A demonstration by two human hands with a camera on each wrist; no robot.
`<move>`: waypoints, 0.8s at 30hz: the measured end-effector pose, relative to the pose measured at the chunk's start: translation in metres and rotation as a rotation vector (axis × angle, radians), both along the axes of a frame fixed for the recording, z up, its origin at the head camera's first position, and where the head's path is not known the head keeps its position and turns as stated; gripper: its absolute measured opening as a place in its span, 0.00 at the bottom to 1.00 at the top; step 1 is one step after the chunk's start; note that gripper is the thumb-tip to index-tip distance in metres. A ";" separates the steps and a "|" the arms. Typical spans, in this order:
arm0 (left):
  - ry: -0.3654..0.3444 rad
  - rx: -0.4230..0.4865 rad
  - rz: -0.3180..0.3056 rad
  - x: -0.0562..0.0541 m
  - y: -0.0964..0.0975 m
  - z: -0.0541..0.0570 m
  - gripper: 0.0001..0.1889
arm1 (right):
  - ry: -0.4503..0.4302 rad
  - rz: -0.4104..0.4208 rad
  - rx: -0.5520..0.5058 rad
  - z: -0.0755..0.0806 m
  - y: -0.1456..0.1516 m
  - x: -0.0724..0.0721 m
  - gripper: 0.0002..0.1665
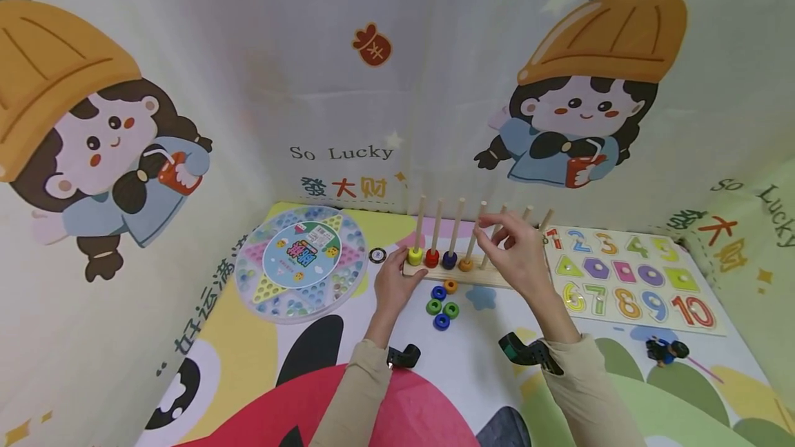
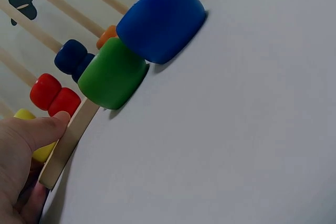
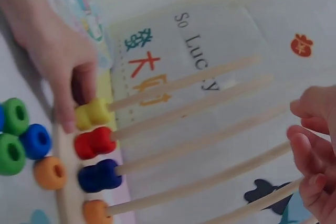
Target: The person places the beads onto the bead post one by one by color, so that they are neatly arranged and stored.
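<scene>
The left hand (image 1: 394, 281) grips the left end of a wooden peg rack (image 1: 503, 277), its thumb lying on the front edge. The right hand (image 1: 517, 254) is raised beside the upper part of the fourth peg, thumb and fingers bent, with no ring visible between them. Low on the pegs sit yellow rings (image 3: 94, 114), red rings (image 3: 95, 142), dark blue rings (image 3: 100, 176) and an orange ring (image 1: 466, 265). In front of the rack lie loose rings: an orange ring (image 1: 450, 286), blue rings (image 1: 442, 322) and green rings (image 1: 451, 310).
Left of the rack is a round Chinese checkers board (image 1: 248, 295), with a small black-and-white disc (image 1: 377, 255) between. On the right lie a number-and-shape puzzle board (image 1: 640, 278) and a small toy figure (image 1: 666, 350). A printed curtain (image 1: 435, 109) hangs behind the table.
</scene>
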State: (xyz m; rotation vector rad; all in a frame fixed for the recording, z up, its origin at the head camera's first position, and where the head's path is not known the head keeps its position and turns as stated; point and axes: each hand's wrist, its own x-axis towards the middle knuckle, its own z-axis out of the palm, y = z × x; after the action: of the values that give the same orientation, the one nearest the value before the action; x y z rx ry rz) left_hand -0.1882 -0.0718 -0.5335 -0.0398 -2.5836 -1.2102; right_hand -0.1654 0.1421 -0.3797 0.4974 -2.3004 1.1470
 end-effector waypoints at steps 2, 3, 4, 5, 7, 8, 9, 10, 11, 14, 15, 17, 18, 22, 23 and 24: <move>-0.009 0.005 0.000 0.001 -0.001 0.000 0.33 | -0.005 0.033 0.011 -0.009 0.001 0.002 0.12; -0.009 0.010 -0.002 0.001 -0.001 0.000 0.33 | -0.007 0.050 0.013 -0.015 0.001 0.002 0.12; -0.013 0.011 -0.003 0.001 -0.001 0.001 0.33 | -0.016 0.066 0.014 -0.021 0.001 0.003 0.12; -0.013 0.010 -0.004 0.001 -0.001 0.000 0.33 | -0.027 0.081 0.015 -0.027 0.002 0.003 0.12; -0.013 0.008 -0.001 0.001 -0.001 0.000 0.33 | -0.054 0.109 0.015 -0.040 0.002 0.005 0.12; -0.009 0.007 0.001 0.001 -0.001 0.000 0.33 | -0.071 0.122 0.012 -0.046 0.002 0.005 0.13; -0.007 0.007 0.003 0.001 -0.001 0.000 0.33 | -0.089 0.129 0.008 -0.053 0.002 0.005 0.13; -0.007 0.003 0.005 0.001 -0.001 0.000 0.33 | -0.108 0.132 0.008 -0.059 0.002 0.006 0.13; -0.007 0.004 0.006 0.000 -0.001 -0.001 0.33 | -0.124 0.137 0.008 -0.065 0.001 0.006 0.12; -0.011 0.011 0.007 0.000 -0.001 0.000 0.33 | -0.181 0.153 0.026 -0.081 0.001 0.006 0.11; -0.012 0.010 0.007 0.000 -0.001 0.000 0.33 | -0.204 0.158 0.043 -0.086 0.000 0.006 0.11; -0.017 0.006 0.009 0.000 -0.001 -0.001 0.34 | -0.250 0.173 0.077 -0.094 -0.001 0.006 0.10; -0.019 0.000 0.010 0.000 0.000 -0.001 0.34 | -0.271 0.176 0.095 -0.097 -0.001 0.007 0.10; -0.020 -0.011 0.010 0.000 0.001 -0.002 0.34 | -0.341 0.171 0.126 -0.106 -0.003 0.008 0.08; -0.016 -0.010 0.010 0.000 0.001 -0.002 0.34 | -0.351 0.170 0.125 -0.108 -0.003 0.007 0.08; -0.012 -0.008 0.010 0.000 0.001 -0.002 0.34 | -0.361 0.171 0.123 -0.109 -0.003 0.007 0.08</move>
State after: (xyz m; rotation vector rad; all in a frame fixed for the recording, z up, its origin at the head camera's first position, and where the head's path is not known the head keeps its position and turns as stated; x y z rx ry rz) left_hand -0.1886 -0.0708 -0.5354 -0.0214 -2.5955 -1.2006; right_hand -0.1581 0.1386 -0.4886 0.5820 -2.6940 1.2669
